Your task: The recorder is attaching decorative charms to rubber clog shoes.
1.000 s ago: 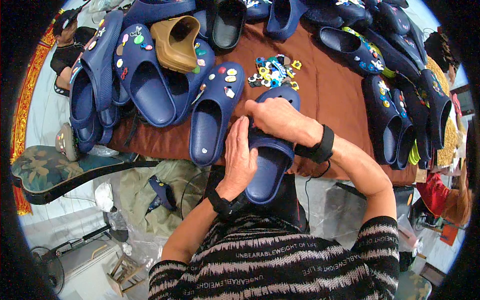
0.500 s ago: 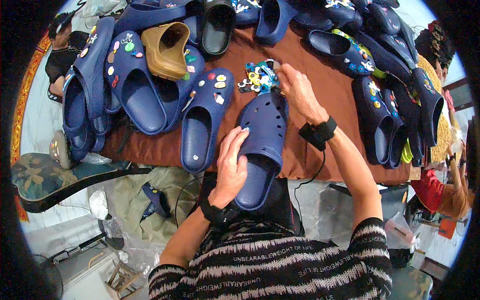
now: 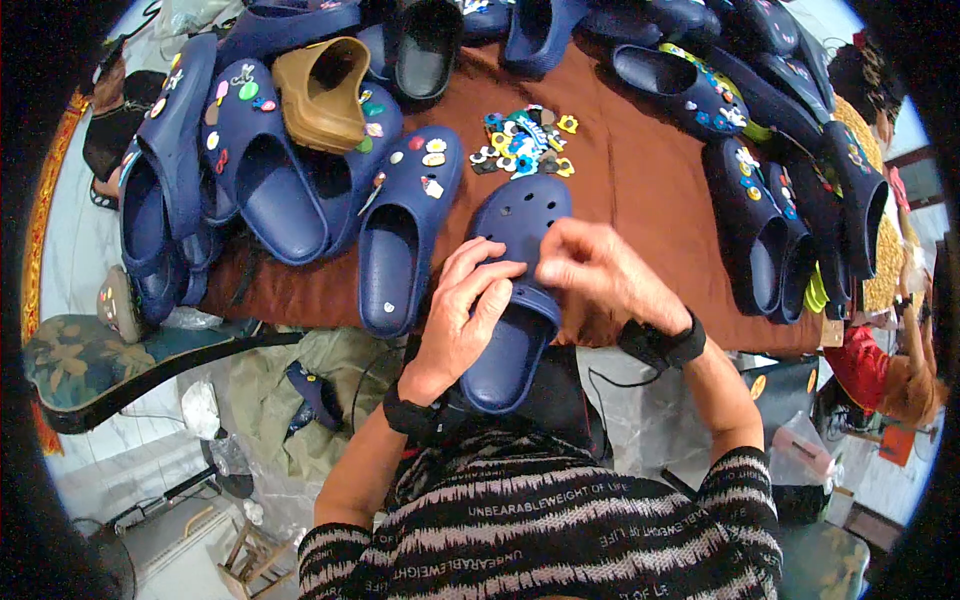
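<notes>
Toe pointing away from me, a navy clog [image 3: 522,222] with several holes in its upper lies at the table's near edge, its heel end over my lap. My left hand [image 3: 462,310] holds it from the left, the bent fingers and thumb resting across its upper. Above the right side of the upper is my right hand [image 3: 600,268], its fingers drawn together in a pinch. Whatever those fingertips hold is hidden. Just beyond the toe sits a small pile of colourful shoe charms [image 3: 525,145]. To the left lies another navy clog [image 3: 408,230] with charms fixed in it.
Charm-covered navy clogs [image 3: 285,200] crowd the left, with a brown clog [image 3: 318,95] on top. A black clog [image 3: 428,50] stands at the back. More decorated clogs [image 3: 750,230] line the right of the brown-clothed table [image 3: 650,200]. A cushioned stool [image 3: 80,365] is at left.
My right hand has come back from the charm pile to the clog's upper, its fingers pinched. The left hand stays on the clog, its fingers slightly shifted.
</notes>
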